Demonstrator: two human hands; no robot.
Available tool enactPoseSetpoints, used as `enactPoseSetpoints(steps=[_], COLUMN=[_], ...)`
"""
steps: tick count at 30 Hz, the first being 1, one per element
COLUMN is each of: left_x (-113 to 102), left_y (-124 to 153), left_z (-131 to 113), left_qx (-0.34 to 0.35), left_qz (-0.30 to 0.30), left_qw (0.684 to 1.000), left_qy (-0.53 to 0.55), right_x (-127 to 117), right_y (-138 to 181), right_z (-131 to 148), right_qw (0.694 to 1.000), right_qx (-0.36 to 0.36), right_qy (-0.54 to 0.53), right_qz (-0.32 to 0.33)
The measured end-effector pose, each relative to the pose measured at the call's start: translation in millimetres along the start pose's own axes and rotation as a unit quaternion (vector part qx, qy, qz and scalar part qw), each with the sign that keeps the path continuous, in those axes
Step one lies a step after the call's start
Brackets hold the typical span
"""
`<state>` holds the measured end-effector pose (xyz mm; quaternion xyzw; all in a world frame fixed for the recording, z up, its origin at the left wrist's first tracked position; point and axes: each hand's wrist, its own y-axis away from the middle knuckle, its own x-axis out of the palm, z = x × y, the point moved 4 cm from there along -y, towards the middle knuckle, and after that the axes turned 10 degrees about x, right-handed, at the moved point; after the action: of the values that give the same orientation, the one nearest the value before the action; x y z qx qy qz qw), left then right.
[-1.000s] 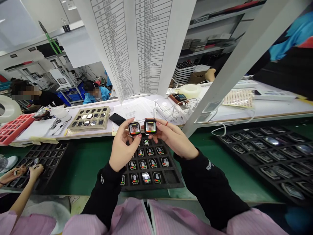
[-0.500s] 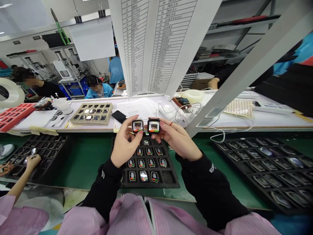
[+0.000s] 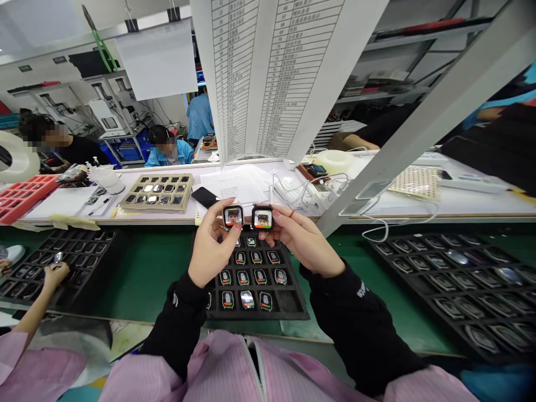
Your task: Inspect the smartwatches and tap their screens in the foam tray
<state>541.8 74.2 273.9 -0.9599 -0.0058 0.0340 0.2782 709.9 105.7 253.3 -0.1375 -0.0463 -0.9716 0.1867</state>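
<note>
Little has moved in the past half second: the left hand (image 3: 211, 251) and the right hand (image 3: 304, 243) remain raised side by side, while the co-worker's hand (image 3: 54, 274) at the far left has slid a touch along its own dark tray (image 3: 90, 248). The left hand pinches the left watch (image 3: 233, 215) between thumb and fingertips, and the right hand pinches the right watch (image 3: 262, 217) the same way, a red ring showing on one finger. Both watches are strapless square bodies with lit screens turned toward the camera, held level and just beside each other without touching. They hang directly above the far edge of the black tray (image 3: 295, 302), which lies on the green mat (image 3: 151, 273) between the two black sleeves. More watches (image 3: 256, 276) with lit screens sit in the tray's compartments, and the near right compartment is bare. A second wide tray (image 3: 460, 279) of watch bodies with dark screens lies on the mat well to the right. Beyond the mat, on the white bench, a beige tray (image 3: 157, 192) holds further watch bodies, a phone (image 3: 204, 196) lies dark-faced near the left watch, and white cables (image 3: 301, 190) trail behind the right hand. Long printed sheets (image 3: 272, 72) hang overhead, and a red tray (image 3: 20, 192) sits at the bench's left end.
</note>
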Motion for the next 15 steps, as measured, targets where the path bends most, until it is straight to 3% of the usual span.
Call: enactPoseSetpoints(steps=[15], left_x=[1.9], left_y=[2.6], left_z=[4.8], left_qx=[-0.011], left_qz=[0.032], left_qw=[0.999], left_qy=[0.025], right_x=[-3.0], right_y=[1.3], right_z=[-8.6], right_qw=[0.999], right_qx=[0.020], right_qy=[-0.022], right_qz=[-0.019])
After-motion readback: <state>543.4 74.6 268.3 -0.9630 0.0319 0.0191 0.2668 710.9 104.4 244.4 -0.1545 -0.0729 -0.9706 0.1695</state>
